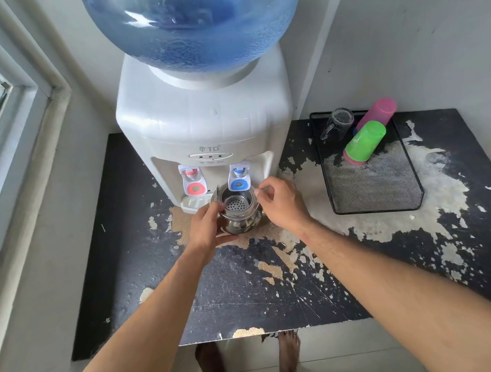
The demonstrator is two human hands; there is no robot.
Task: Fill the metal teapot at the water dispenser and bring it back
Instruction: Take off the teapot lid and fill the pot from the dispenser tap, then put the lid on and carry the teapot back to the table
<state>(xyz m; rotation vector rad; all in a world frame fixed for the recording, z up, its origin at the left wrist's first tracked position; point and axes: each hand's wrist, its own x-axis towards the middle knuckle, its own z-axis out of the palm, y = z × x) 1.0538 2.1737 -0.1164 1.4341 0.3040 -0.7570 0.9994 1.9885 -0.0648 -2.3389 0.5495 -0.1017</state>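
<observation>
steel teapot (239,209) sits open on the bench (281,289) beneath the blue tap (239,178), left hand (204,226) clamped on its body, right hand (281,201) pinching its handle, so water may miss the narrow mouth or overflow if the pot slips off-centre.

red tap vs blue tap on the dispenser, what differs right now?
The red tap is on the left of the dispenser front, the blue tap on the right. The metal teapot, lid open, is held under the blue tap; nothing sits under the red tap but the drip tray. The right hand is close beside the blue tap, apart from the red one. Both share the same white lever shape with a round coloured pad.
</observation>
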